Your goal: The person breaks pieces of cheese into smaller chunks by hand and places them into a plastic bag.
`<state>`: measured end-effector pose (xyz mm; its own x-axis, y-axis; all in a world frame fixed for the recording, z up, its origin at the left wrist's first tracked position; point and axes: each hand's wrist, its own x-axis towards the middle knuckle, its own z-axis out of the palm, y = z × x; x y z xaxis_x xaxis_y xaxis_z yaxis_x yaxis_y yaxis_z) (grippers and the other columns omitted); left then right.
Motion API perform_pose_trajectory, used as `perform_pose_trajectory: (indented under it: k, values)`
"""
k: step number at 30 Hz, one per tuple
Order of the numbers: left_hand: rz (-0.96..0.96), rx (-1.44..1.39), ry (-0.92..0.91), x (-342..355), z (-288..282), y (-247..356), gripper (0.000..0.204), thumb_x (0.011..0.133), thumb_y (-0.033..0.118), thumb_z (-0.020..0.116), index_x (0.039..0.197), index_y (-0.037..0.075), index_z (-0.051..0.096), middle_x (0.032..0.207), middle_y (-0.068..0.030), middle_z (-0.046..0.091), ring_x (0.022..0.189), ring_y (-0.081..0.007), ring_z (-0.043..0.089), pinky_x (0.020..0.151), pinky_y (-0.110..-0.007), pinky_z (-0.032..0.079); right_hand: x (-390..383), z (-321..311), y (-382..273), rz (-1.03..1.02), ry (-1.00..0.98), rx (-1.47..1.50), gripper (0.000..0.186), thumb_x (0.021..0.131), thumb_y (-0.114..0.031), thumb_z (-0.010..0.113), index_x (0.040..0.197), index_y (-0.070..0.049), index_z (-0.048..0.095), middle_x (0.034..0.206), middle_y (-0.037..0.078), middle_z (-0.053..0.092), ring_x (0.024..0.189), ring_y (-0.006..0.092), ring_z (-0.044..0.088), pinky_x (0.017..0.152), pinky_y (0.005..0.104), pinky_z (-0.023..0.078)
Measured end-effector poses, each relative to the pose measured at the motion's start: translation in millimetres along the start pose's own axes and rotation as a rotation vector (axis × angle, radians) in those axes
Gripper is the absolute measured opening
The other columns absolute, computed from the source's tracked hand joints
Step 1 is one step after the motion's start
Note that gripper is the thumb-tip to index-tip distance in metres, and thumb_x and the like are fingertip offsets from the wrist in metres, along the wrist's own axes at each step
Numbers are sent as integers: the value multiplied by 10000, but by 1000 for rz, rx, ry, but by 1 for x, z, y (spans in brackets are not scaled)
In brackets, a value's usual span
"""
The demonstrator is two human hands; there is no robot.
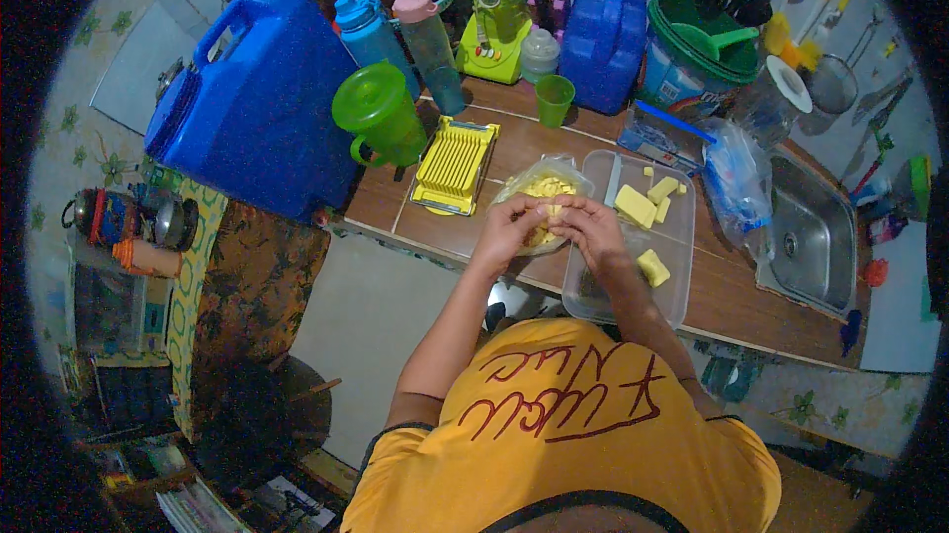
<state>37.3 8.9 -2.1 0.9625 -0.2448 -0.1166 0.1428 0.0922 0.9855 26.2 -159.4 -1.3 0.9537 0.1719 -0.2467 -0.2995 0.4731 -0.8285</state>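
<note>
My left hand [511, 224] and my right hand [591, 224] meet over a clear plastic bag [575, 171], fingertips pinched around a small pale-yellow piece [555, 205]. Many small yellow bits [546, 183] lie in the bag below. Just to the right stands a clear shallow tray [676, 254], with my right forearm across its near left part. Several soft-looking yellow blocks [636, 207] and smaller chunks sit in it, and what looks like a knife [614, 177] lies along its left side. A yellow slicer [456, 167] with parallel slots rests to the left of the bag.
A green lidded pitcher [378, 103], a green cup [555, 101] and blue jugs [262, 103] line the back and left. At the right are a plastic bag [736, 177] and a steel sink [811, 222]. The wooden counter's front edge [415, 251] runs before me.
</note>
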Motion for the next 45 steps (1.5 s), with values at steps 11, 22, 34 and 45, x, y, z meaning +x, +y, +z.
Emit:
perform_pose_trajectory:
  k: [11, 22, 34, 45]
  values:
    - [-55, -123, 155, 7, -2, -10, 172, 814, 88, 597, 976, 57, 644, 696, 23, 541, 551, -39, 450, 488, -190, 367, 9, -16, 8, -32, 46, 14, 268, 846, 6, 537, 1113, 24, 521, 988, 121, 610, 856, 187, 622, 762, 301, 551]
    - [-92, -25, 173, 6, -4, -10, 186, 828, 164, 631, 967, 40, 633, 731, 25, 560, 602, -58, 468, 548, -214, 395, 10, -21, 14, -57, 56, -34, 286, 809, -21, 625, 1082, -5, 544, 968, 86, 614, 860, 164, 616, 748, 281, 538]
    - [-210, -21, 126, -7, 8, 4, 186, 822, 185, 641, 940, 41, 639, 672, 27, 533, 551, -49, 449, 482, -204, 365, -2, -15, 13, -177, 15, -168, 333, 776, -1, 636, 1093, 17, 535, 979, 75, 613, 873, 146, 594, 794, 273, 494]
    - [99, 129, 219, -2, 2, -5, 138, 803, 94, 637, 922, 26, 637, 689, 19, 562, 537, -50, 461, 476, -207, 371, -5, -4, -14, -320, 131, -843, 237, 809, -94, 575, 1042, -56, 598, 1015, 108, 615, 905, 236, 599, 827, 297, 463]
